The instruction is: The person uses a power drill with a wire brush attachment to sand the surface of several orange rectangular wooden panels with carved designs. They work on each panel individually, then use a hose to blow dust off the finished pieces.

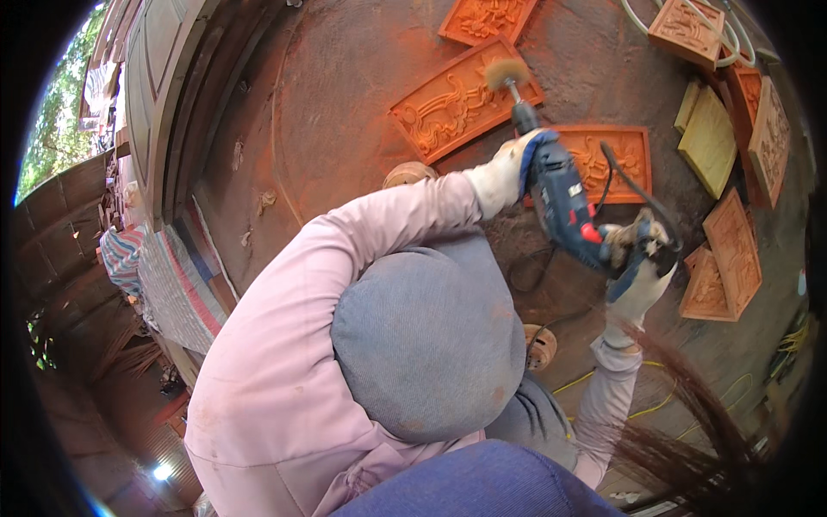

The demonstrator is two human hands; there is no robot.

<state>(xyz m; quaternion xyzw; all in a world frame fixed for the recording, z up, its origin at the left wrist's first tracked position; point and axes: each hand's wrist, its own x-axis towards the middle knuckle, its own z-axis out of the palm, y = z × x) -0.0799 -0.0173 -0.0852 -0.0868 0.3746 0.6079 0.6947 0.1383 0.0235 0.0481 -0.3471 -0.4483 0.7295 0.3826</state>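
Observation:
A dark blue power drill (560,194) with a red part near its handle is held in both my gloved hands. My left hand (506,177), in a white and blue glove, wraps round its front end behind the chuck. Around the rear handle my right hand (639,274) is closed; its glove is dirty. A round tan brush wheel (506,74) on the drill's shaft is over the upper right part of an orange carved wooden panel (461,108); I cannot tell whether it touches. Another carved panel (610,159) lies partly behind the drill.
One more orange panel (488,17) lies at the far edge. Carved panels (734,250) and yellowish boards (711,142) lean or lie at right. The drill's black cord (642,188) loops by my right hand. Yellow cable (663,401) runs over the floor. Dark wooden frames (168,103) stand left.

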